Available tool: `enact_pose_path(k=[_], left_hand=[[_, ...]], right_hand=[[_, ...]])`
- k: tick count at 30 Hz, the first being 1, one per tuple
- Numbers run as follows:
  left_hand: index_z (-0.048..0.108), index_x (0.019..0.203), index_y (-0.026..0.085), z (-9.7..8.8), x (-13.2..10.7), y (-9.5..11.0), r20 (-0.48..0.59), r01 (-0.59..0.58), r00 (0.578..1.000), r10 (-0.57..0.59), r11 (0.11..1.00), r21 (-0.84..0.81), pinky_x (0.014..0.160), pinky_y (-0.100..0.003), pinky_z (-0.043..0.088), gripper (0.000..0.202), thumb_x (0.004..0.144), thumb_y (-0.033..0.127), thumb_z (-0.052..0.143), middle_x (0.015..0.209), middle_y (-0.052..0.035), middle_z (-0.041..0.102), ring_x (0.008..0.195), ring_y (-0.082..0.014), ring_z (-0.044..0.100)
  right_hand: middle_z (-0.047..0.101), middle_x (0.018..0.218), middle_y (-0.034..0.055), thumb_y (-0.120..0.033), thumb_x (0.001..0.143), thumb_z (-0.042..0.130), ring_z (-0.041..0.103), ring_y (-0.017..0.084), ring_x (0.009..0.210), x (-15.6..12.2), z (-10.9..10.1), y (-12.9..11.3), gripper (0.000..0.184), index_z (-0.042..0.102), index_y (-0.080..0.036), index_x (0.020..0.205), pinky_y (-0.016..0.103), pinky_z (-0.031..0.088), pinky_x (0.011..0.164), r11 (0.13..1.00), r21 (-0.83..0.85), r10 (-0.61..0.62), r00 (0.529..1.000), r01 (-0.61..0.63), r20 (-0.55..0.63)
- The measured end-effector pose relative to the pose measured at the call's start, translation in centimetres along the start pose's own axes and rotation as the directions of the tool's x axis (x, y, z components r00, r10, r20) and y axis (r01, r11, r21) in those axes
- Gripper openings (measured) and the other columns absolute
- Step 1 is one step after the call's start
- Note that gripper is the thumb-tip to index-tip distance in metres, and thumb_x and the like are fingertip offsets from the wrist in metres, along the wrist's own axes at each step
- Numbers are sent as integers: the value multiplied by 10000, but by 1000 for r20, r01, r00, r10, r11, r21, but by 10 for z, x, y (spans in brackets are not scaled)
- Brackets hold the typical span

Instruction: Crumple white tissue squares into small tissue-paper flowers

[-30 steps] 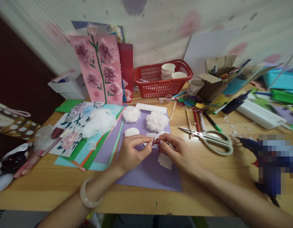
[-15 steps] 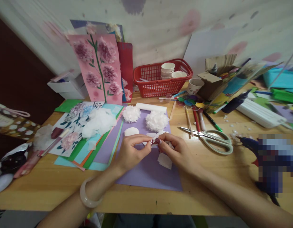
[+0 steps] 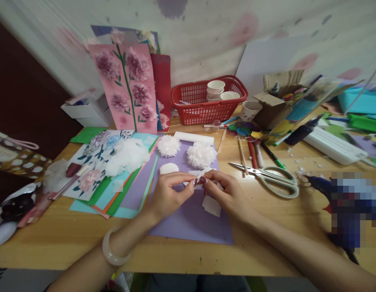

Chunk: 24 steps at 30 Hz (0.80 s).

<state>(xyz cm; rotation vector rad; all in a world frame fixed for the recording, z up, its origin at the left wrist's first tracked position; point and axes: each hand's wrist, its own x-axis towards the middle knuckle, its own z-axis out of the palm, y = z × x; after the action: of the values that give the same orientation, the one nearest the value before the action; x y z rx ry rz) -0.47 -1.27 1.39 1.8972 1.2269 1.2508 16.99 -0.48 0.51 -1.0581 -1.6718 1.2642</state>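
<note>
Head view: near the centre of the frame, the left hand [image 3: 171, 194] and the right hand [image 3: 227, 192] are meeting at the fingertips, both pinching a small white paper piece [image 3: 202, 173]; its exact shape is hiding behind the fingers. Beneath them a purple sheet [image 3: 191, 227] is lying on the tabletop [image 3: 44, 247], carrying two ruffled white puffs, one [image 3: 169, 146] left of centre and another [image 3: 202, 155] just above the hands. A white disc [image 3: 169, 168] is resting just above the left hand, and loose white squares [image 3: 212, 206] are lying beside the right hand. Right of centre, scissors [image 3: 262, 172] are lying with their blades pointing left; at the far right a partly pixelated glue gun [image 3: 322, 185] is resting. At upper centre, a red basket [image 3: 203, 113] is holding white cups [image 3: 215, 91]. At left, white tissue [image 3: 127, 156] is covering part of some coloured sheets [image 3: 136, 194].
</note>
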Motion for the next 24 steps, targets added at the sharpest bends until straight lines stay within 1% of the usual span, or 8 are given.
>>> enact_pose_path(k=[7,10,12,15,17,19,21,24], left_hand=[[750,772,156,1,0,-1,-23,4,1000,-4,1000,15,691,-249,578,136,735,100,632,806,-59,770,723,-172,717],[751,769,154,1,0,-2,-8,-14,1000,14,1000,17,704,-250,574,142,751,99,622,803,-62,769,726,-171,718],[750,764,153,0,1,-2,-4,-45,999,45,999,22,699,-245,574,155,755,85,612,793,-59,770,711,-166,717],[750,758,149,1,1,-2,-35,-114,993,115,993,44,683,-235,578,146,733,69,631,781,-58,770,682,-161,718],[752,759,152,1,1,-2,-50,-137,989,140,989,63,686,-240,580,136,724,74,647,784,-62,771,682,-165,720],[753,760,160,2,0,-2,-53,-128,990,131,989,71,691,-250,581,129,728,90,650,785,-62,771,687,-170,721],[751,749,162,2,0,-2,-56,-94,994,98,993,67,693,-256,578,122,731,103,646,775,-59,770,688,-172,718],[743,743,160,2,-1,-4,-81,25,996,-23,999,26,675,-250,568,113,731,123,637,761,-50,763,694,-171,706]], right_hand=[[547,632,-16,-323,907,497,520,123,610,0,0,-1,220,590,-170,777,227,393,575,999,38,25,1000,-25,19],[544,648,-14,-339,910,495,518,122,627,0,1,-1,232,592,-168,786,226,397,591,998,50,32,999,-33,29],[539,649,-16,-352,905,507,511,120,629,0,1,-1,241,593,-165,780,225,397,601,999,38,22,999,-23,29],[534,648,-19,-359,893,527,497,117,624,1,1,-1,239,594,-162,775,222,393,599,1000,5,8,1000,-8,24],[535,644,-19,-352,894,524,492,116,618,2,1,-1,238,588,-163,766,220,391,593,1000,-8,7,1000,-7,18],[537,640,-19,-342,898,514,495,117,614,2,1,0,237,581,-164,757,221,393,591,1000,-6,10,1000,-10,22],[541,642,-19,-328,901,508,504,117,615,1,1,-1,224,580,-165,765,221,395,593,1000,6,14,999,-15,31],[548,644,-19,-309,900,505,514,119,619,0,1,-1,203,592,-164,789,222,395,595,1000,12,20,999,-21,37]])
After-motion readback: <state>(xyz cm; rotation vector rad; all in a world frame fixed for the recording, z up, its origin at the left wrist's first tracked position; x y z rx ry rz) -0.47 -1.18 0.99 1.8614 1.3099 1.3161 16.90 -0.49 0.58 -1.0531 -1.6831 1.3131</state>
